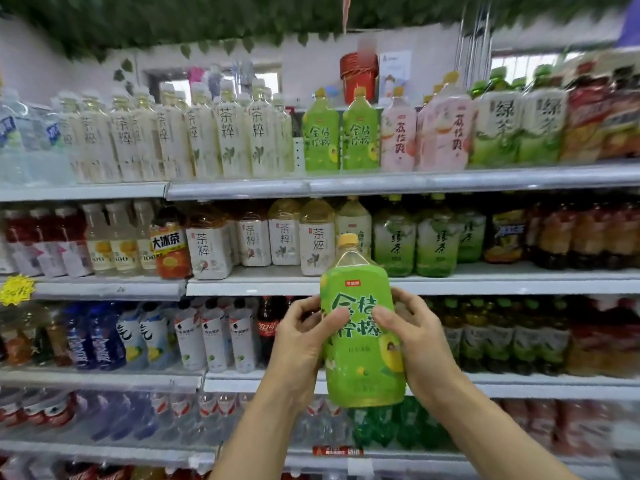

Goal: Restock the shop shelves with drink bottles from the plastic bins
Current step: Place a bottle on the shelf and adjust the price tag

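- A person faces shop shelves (pixel 415 183) packed with drink bottles, seen from a head camera looking forward.
- Both hands hold one large green bottle (pixel 362 337) upright in the air, in front of the middle shelves and touching none of them.
- The left hand (pixel 304 336) grips its left side, thumb across the label.
- The right hand (pixel 412 336) grips its right side, fingers curled round the back.
- The bottle has a yellow cap and looks full, so it is probably heavy.
- Its plastic wall likely gives a little under pressure, and the glossy label may be slippery.
- A two-handed hold round the wide body seems safest; the narrow neck would suit one hand.
- Two matching green bottles (pixel 341 133) stand on the top shelf, with a gap behind them.
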`<state>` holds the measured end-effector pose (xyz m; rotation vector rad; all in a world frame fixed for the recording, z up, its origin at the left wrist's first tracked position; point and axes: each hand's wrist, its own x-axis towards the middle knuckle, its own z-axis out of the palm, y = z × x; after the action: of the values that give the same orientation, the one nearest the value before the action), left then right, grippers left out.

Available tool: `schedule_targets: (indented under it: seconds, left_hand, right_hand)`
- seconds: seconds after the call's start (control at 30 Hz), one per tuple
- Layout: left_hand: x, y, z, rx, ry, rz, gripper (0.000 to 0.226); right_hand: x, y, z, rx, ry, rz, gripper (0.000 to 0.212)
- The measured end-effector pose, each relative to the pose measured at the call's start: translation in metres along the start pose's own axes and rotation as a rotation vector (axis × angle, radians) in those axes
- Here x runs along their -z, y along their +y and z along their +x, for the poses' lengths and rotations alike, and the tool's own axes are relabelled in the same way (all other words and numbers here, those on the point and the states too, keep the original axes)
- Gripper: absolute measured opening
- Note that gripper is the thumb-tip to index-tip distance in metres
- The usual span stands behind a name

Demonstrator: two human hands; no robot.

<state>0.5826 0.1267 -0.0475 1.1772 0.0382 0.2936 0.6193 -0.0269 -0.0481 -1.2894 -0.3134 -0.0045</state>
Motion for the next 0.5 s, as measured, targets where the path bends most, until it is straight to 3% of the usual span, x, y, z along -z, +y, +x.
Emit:
schedule_targets:
  seconds: [0.37, 0.5]
  left_hand:
    - [-0.04, 0.048, 0.067, -0.133, -0.074, 0.044, 0.061]
    - [-0.037, 0.067, 0.102, -0.2, -0.093, 0.075, 0.064]
  right_hand:
    - [0.007, -0.046, 0.076, 0.111, -0.02, 0.075, 0.043]
    - [-0.007, -0.055, 0.113, 0.148, -0.045, 0.044, 0.058]
